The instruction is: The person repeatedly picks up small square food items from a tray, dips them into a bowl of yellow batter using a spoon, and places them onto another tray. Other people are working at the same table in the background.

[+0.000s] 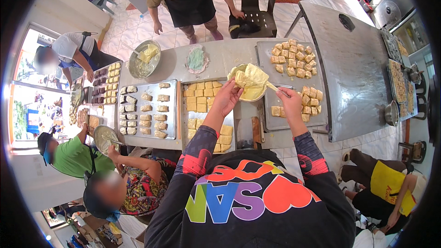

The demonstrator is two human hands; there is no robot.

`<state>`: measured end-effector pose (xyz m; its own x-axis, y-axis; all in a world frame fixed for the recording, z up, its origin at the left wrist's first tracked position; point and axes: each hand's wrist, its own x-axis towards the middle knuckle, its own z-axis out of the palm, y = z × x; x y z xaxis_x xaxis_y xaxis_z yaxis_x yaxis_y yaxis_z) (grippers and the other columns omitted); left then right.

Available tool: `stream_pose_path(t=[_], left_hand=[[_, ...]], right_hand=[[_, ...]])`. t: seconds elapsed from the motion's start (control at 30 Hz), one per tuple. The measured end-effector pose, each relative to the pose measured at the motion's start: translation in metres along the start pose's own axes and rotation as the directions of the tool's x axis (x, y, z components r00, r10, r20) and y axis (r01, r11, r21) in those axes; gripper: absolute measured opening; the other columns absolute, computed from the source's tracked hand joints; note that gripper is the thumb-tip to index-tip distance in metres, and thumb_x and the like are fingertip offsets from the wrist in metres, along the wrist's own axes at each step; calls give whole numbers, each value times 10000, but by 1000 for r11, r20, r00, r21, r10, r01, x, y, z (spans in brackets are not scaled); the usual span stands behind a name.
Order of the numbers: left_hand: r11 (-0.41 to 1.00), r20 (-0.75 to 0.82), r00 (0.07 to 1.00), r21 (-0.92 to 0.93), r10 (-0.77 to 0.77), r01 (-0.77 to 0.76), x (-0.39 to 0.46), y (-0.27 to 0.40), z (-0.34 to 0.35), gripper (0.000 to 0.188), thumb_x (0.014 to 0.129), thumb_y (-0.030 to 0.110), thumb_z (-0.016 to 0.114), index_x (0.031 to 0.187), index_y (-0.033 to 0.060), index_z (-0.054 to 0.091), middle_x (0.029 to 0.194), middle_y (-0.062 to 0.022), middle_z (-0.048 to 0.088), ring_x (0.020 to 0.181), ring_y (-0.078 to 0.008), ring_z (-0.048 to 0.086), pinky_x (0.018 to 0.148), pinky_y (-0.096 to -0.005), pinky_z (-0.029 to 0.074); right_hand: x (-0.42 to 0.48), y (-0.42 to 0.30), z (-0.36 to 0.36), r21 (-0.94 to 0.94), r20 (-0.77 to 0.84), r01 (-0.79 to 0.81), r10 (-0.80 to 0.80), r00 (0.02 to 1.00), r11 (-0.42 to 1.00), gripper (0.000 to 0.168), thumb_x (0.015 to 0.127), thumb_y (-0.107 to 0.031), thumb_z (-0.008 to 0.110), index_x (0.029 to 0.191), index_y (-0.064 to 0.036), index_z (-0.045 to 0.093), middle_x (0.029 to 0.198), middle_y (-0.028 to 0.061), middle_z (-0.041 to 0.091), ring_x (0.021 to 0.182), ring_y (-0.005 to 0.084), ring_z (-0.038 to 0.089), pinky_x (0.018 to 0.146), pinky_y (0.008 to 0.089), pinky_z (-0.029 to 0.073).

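Note:
My right hand [291, 102] grips the pale handle of a spatula [273, 86], its blade loaded with yellow cream [257, 74]. My left hand [227, 97] pinches a small cream-coated piece [240, 79], apparently cake, against the spatula's edge. Both hands are over a metal bowl [253, 101] of the same yellow cream. A metal utensil handle [286, 85] sticks out from the bowl's right side. Below my left forearm lies a tray [183, 117] of plain yellow cake squares [198, 107]. Right of the bowl, a metal tray [289, 123] carries crumb-coated squares [293, 54].
A wooden-handled knife [255, 131] lies near the front edge. Leftward are a tray of coated pieces [176, 110], a green cloth [196, 58] and a cream bowl [157, 65]. A person in a black apron [191, 3] stands opposite; co-workers work leftward. A metal table [351, 75] stands right.

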<state>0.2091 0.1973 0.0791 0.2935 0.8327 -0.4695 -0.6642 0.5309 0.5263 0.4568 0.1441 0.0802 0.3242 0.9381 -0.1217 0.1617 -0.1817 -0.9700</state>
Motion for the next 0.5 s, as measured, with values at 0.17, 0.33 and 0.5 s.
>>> stream_pose_path(t=[0.17,0.33,0.5], left_hand=[[989,-35,997,135,71,-65,-2,-1,3,327,962,164,537,1267,53,501,1018,-13,588,890,-106,582,801,-231,523],[916,-53,982,372,180,-148,-2,-1,3,343,939,208,588,1227,24,551,974,5,572,853,-86,555,768,-227,503],[867,-106,973,482,205,-130,-11,6,19,319,934,247,596,1149,11,598,881,17,536,792,-63,534,755,-226,507]], right_hand=[[2,-22,-3,-90,34,-54,57,998,994,219,810,-158,713,986,-29,707,834,29,688,743,91,596,677,241,456],[5,-50,-9,-433,-13,243,-275,961,868,162,796,-178,714,950,-133,731,810,-5,652,814,158,570,806,365,340],[9,-72,-12,-583,30,435,-517,855,686,89,793,-176,705,876,-178,737,755,-35,571,813,161,521,801,374,230]])
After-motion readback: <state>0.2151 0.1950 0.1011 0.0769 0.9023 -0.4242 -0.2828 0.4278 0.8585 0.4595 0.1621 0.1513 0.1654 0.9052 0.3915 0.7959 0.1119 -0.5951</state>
